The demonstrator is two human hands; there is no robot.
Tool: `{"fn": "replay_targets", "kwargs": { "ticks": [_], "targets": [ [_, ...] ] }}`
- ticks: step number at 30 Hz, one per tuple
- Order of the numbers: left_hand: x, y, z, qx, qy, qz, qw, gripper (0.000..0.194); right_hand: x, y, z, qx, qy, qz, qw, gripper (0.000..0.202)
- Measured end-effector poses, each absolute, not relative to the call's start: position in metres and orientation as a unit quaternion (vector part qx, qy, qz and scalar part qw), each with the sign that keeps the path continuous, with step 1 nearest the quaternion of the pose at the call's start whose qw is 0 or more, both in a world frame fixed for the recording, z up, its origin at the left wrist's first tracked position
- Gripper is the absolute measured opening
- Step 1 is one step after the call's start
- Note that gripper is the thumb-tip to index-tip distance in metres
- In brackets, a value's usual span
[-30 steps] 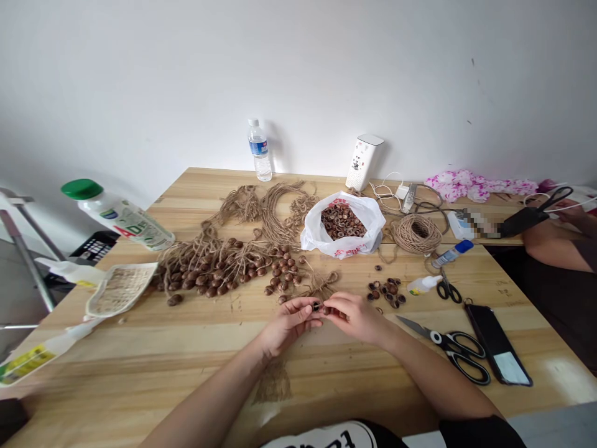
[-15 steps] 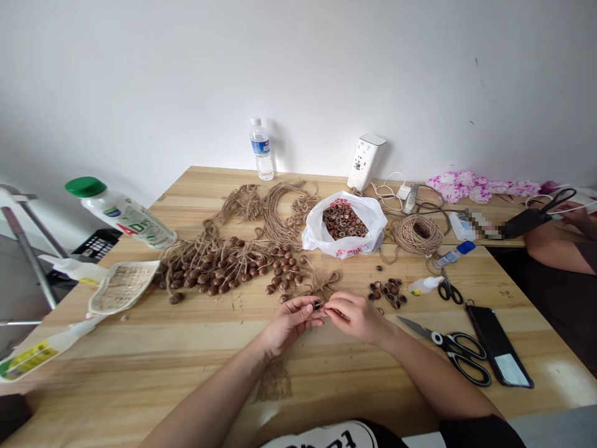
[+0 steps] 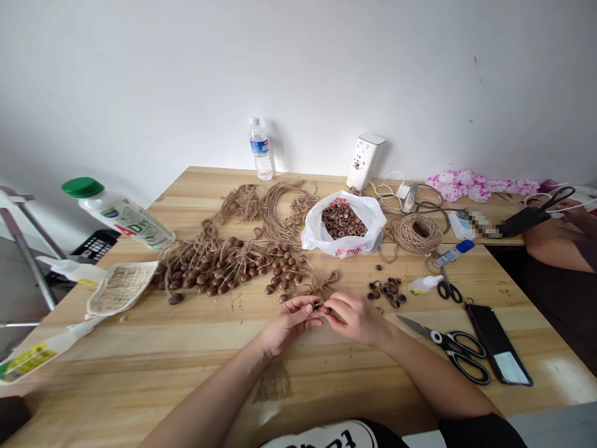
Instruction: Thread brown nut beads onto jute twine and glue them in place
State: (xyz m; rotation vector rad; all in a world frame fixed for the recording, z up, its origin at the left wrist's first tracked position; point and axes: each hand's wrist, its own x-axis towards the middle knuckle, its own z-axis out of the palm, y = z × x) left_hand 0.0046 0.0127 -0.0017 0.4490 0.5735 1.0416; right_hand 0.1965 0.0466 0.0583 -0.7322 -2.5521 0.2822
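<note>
My left hand (image 3: 290, 320) pinches a half nut shell (image 3: 316, 305), its dark hollow side showing, between thumb and fingers. Close against it, my right hand (image 3: 357, 318) has its fingertips closed on a small brown shell piece (image 3: 328, 310), partly covered by the fingers. Just beyond the hands lies a knotted bunch of twine (image 3: 321, 285). Left of that, many brown nuts on twine cords (image 3: 219, 274) are heaped together. Several loose half shells (image 3: 389, 291) lie right of my right hand. Behind stands a white plastic bag (image 3: 344, 246) filled with shells.
Large scissors (image 3: 448, 345), a phone (image 3: 499, 345), a glue bottle (image 3: 423, 285) and small scissors (image 3: 450, 289) lie to the right. A twine roll (image 3: 416, 235) sits behind them. A woven tray (image 3: 124, 287) is at left. Another person's arm (image 3: 557, 249) rests at far right.
My right fingertips have shifted slightly, and the brown shell piece shows more plainly between them. The left hand keeps its hold on the half shell.
</note>
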Motion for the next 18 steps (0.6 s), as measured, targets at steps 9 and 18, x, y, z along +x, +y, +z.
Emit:
{"fn": "replay_targets", "kwargs": {
  "ticks": [9,18],
  "targets": [
    [0.009,0.009,0.002,0.235,0.287,0.489,0.79,0.025,0.188,0.045,0.065,-0.268,-0.919,0.114,0.266,0.01],
    [0.009,0.009,0.001,0.248,0.297,0.492,0.78,0.025,0.186,0.042,0.063,-0.28,-0.912,0.145,0.263,0.017]
  ]
}}
